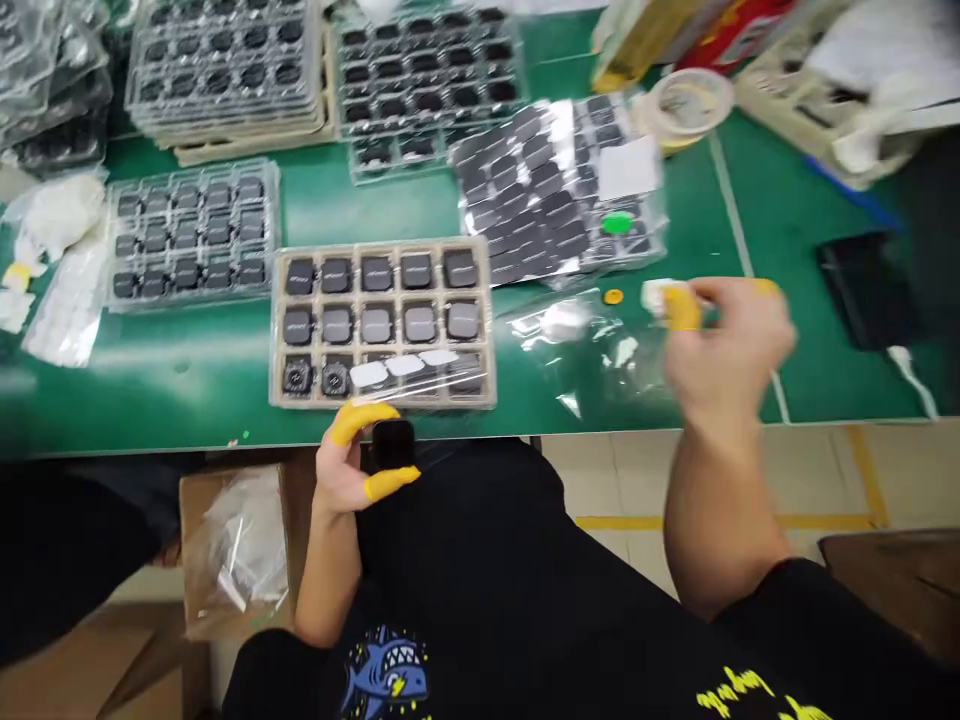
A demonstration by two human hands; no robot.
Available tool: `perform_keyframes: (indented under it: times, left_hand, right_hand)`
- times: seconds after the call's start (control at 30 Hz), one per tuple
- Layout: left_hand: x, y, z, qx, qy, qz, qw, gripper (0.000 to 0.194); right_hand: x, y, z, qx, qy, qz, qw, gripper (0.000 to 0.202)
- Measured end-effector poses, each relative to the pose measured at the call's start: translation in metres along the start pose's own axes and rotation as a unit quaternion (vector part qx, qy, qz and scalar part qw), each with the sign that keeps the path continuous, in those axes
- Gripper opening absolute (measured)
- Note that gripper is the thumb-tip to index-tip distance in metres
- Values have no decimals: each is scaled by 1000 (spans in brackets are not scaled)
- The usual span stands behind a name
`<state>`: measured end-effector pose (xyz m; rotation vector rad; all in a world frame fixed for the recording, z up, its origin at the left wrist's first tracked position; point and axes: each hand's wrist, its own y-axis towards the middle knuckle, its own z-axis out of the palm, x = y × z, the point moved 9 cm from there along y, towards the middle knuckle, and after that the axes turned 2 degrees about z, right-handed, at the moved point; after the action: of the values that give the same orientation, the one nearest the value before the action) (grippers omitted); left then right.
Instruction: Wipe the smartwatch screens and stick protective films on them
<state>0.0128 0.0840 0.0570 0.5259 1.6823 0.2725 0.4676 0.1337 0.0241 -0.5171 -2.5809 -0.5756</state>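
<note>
head view: the left hand (346,462), just off the near edge of the green tabletop (150,395), grips a black square device (394,444) between yellow-capped thumb and finger, its dark glossy face turned up. right in front of it sits a beige tray (491,340) with three rows of five compartments. dark square pieces fill the two back rows; in the front row, two pieces at the left show round markings, while clear film with white patches (406,365) partly covers the others. the right hand (724,335) is raised over the right part of the tabletop, blurred, fingers curled; a small white piece (655,297) shows at its yellow-capped fingertips, though i cannot tell whether it is gripped. near that hand are a small orange ring (613,297) and a crumpled clear sheet (574,345). farther back lie black die-cut sheets (517,200), a tape roll (721,98) and a clear tray (274,215) of dark pieces.
</note>
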Motion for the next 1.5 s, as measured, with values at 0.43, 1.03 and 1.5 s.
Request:
perform_keyframes:
  times: [0.43,1.03,1.5]
  left_hand:
    - [11,-6,14,31,9,-60,998,63]
    - [42,-34,18,6,-78,-101,992,76]
    - [59,-54,34,-129,-231,-367,892,56]
  right_hand:
    - [271,-135,6,231,198,-441,844,26]
    - [289,-156,10,253,242,-591,727,29]
    - [255,-123,28,223,323,-390,833,8]
